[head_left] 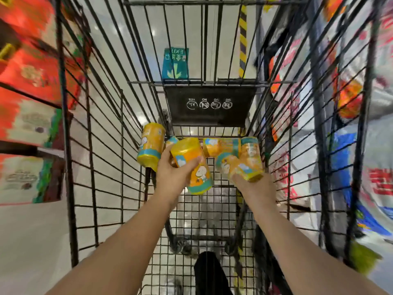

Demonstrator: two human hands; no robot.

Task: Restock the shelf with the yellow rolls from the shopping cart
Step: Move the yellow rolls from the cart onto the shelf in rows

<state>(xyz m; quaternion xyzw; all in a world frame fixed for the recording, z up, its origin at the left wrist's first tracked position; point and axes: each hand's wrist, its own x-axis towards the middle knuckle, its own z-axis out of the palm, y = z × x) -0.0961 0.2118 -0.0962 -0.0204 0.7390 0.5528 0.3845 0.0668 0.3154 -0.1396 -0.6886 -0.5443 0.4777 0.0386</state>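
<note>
Several yellow rolls with teal bands and a cartoon print lie at the far end of the black wire shopping cart [102, 145]. My left hand [172, 175] is wrapped around one yellow roll [192, 165], lifted and tilted above the cart floor. My right hand [251, 186] grips the near end of another yellow roll [247, 160] at the right. One more roll [150, 145] leans against the cart's left wall, and another [221, 146] lies crosswise behind the held ones.
Shelves with red and green boxes [27, 81] line the left side. Bagged goods in red, white and blue [348, 103] fill the right side. The cart's black child-seat flap [209, 105] stands behind the rolls. A teal exit sticker [175, 62] marks the glossy floor.
</note>
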